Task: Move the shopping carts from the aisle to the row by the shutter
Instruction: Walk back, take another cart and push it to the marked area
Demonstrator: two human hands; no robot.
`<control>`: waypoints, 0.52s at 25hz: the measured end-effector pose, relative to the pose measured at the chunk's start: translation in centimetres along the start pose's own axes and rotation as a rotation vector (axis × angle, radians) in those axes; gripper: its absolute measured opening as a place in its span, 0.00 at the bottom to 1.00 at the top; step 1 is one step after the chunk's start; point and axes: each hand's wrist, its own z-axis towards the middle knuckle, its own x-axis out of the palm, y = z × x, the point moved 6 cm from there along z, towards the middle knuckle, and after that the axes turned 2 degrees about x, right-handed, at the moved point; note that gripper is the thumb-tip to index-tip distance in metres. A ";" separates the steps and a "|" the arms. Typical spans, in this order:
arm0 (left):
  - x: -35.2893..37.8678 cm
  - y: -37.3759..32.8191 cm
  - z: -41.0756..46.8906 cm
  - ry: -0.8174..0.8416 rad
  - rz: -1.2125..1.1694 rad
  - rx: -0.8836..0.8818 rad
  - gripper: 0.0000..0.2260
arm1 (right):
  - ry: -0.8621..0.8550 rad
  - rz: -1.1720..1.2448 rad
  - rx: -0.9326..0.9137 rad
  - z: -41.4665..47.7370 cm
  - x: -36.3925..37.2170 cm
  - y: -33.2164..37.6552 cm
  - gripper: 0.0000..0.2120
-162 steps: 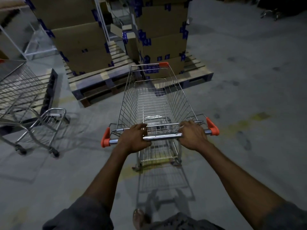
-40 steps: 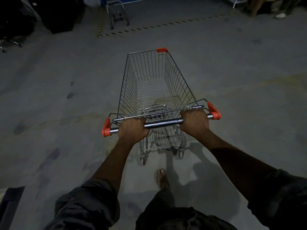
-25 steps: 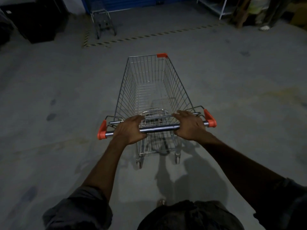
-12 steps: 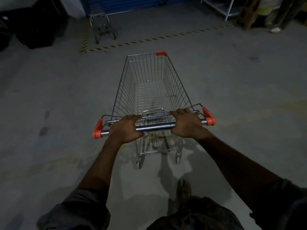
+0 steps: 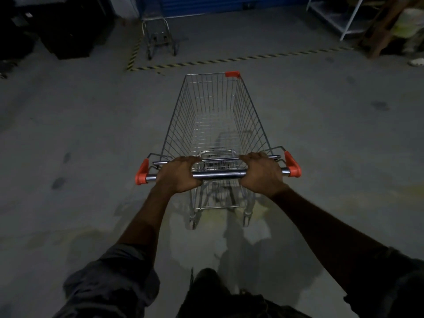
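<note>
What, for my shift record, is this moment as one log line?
left hand: grips handle | right hand: grips handle | cart: empty, short of striped line | shutter: ahead, second cart by it

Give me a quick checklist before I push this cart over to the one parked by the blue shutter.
1. Grip of the left hand on the handle bar: ok.
2. Grip of the right hand on it: ok.
3. Nothing loose in the basket: ok.
4. No obstacle on the floor up to the striped tape: ok.
5. Aim at the parked cart by the shutter: not ok, it stands further left.
6. Straight tracking of the rear wheels: cannot tell, blurred.
</note>
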 end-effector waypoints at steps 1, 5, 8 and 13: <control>-0.1 0.4 1.9 0.001 -0.002 -0.006 0.38 | -0.002 -0.001 0.000 1.8 -0.1 -0.5 0.35; -0.3 2.4 10.2 -0.013 0.012 0.004 0.38 | -0.035 -0.013 0.000 9.9 0.2 -2.6 0.34; -0.7 3.6 16.5 -0.061 -0.007 0.071 0.35 | -0.100 -0.017 0.001 15.7 0.4 -4.4 0.32; -1.9 4.9 26.3 -0.171 -0.025 0.202 0.21 | -0.080 -0.096 0.070 25.7 0.3 -7.3 0.17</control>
